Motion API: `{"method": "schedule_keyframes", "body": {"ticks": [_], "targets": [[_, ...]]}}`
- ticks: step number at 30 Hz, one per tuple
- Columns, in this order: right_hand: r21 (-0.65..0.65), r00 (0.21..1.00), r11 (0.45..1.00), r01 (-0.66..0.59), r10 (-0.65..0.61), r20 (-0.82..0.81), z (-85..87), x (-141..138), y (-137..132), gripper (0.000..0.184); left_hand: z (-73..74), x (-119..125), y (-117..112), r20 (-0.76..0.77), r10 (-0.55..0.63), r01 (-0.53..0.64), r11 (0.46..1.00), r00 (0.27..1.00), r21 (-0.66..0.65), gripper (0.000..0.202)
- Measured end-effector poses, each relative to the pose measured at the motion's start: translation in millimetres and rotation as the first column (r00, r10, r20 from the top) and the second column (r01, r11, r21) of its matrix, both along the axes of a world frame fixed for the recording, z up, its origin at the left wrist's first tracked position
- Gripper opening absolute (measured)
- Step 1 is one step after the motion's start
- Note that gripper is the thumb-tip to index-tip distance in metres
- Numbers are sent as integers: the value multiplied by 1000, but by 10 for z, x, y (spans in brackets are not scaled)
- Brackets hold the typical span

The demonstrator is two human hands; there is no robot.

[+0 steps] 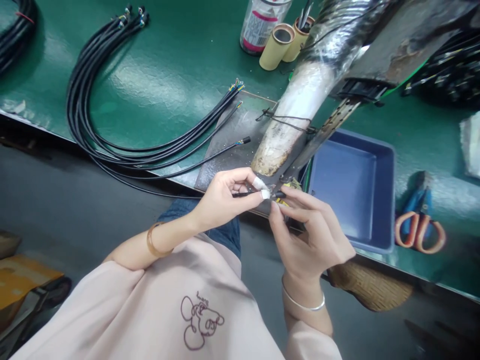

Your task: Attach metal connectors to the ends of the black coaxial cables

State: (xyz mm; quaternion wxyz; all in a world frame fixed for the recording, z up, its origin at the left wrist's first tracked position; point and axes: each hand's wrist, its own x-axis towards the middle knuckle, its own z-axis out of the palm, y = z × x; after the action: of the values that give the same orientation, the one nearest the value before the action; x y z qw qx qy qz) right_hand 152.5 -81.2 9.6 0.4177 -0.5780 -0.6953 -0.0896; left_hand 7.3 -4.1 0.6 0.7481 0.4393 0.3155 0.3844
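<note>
Pinching a slim, smooth black cable between close-set fingertips of the left hand, at the edge of the green bench; trailing it leftward. Bending fingers of the right hand slightly apart at the cable's tip, not showing whether gripping anything.

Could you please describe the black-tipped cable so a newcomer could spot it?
On the green table, find the grey mat below the pale pipe. Among the black cables reaching onto it, the black-tipped cable lies just beyond the left hand. It ends in a black piece; its neighbours there end in coloured wires.
</note>
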Motion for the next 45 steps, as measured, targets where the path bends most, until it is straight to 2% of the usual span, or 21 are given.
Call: {"method": "schedule_keyframes", "body": {"ticks": [6, 11, 13, 15, 18, 19, 20, 22, 24, 25, 27, 28, 29, 31, 36, 38, 39, 41, 42, 43, 45], "targets": [[-83, 996, 996, -44, 50, 74, 32, 27, -36, 20, -6, -65, 14, -50, -80, 80, 997, 996, 9, 21], [-74, 997, 996, -45, 50, 64, 37, 15, -44, 20, 23, -77, 3, -98, -88, 92, 995, 991, 42, 16], [-71, 998, 996, -62, 63, 12, 11, 17, -67, 19, 31, -81, -12, -113, -93, 102, 992, 989, 76, 16], [-73, 991, 996, -59, 50, -121, -12, 32, -102, 15, 34, -91, -39, -133, -95, 111, 987, 987, 118, 15], [-19, 950, 998, 67, -69, -305, 23, 80, -140, 12, 43, -121, -96, -184, -83, 121, 971, 979, 206, 13], [-31, 945, 995, 97, -102, -311, 59, 100, -141, 14, 46, -135, -115, -211, -69, 123, 959, 975, 257, 11], [-109, 952, 990, 84, -112, -284, 105, 119, -135, 15, 48, -148, -130, -239, -46, 125, 937, 970, 327, 9], [-359, 965, 931, -71, -27, -260, 202, 151, -111, 22, 41, -174, -150, -279, 32, 123, 845, 960, 520, 7], [-529, 942, 818, -226, 44, -334, 275, 165, -87, 35, 8, -196, -156, -253, 137, 97, 675, 958, 731, 6], [-547, 921, 792, -272, 49, -387, 294, 165, -81, 40, -18, -206, -156, -222, 192, 73, 576, 956, 814, 5], [-525, 878, 791, -313, 30, -478, 297, 153, -83, 40, -77, -231, -159, -164, 303, 27, 410, 939, 912, 10], [-503, 859, 803, -320, 23, -511, 285, 142, -89, 36, -104, -246, -161, -148, 348, 13, 361, 926, 932, 14], [-480, 844, 815, -325, 21, -536, 270, 130, -97, 33, -124, -263, -164, -146, 377, 9, 341, 914, 940, 17], [-443, 829, 835, -325, 26, -559, 241, 106, -109, 29, -136, -295, -169, -169, 374, 20, 372, 912, 928, 21], [-421, 869, 869, -262, 23, -494, 213, 73, -101, 27, -18, -310, -170, -221, 220, 65, 554, 950, 830, 10], [-406, 892, 883, -236, 31, -452, 176, 57, -103, 23, 46, -302, -168, -247, 149, 89, 662, 958, 744, 11], [-387, 900, 895, -222, 35, -434, 140, 45, -107, 20, 72, -303, -164, -270, 83, 121, 746, 959, 655, 15], [-312, 913, 932, -186, 47, -405, 30, 12, -119, 14, 105, -318, -143, -272, -128, 226, 902, 954, 368, 20], [-257, 918, 951, -171, 60, -392, -36, -6, -125, 13, 109, -331, -126, -228, -247, 295, 933, 942, 206, 22], [-193, 921, 968, -162, 78, -382, -103, -20, -129, 13, 104, -345, -106, -162, -346, 360, 930, 924, 71, 22], [-126, 926, 979, -163, 108, -360, -210, -32, -137, 14, 76, -365, -64, -41, -433, 430, 900, 900, -68, 22]]}}
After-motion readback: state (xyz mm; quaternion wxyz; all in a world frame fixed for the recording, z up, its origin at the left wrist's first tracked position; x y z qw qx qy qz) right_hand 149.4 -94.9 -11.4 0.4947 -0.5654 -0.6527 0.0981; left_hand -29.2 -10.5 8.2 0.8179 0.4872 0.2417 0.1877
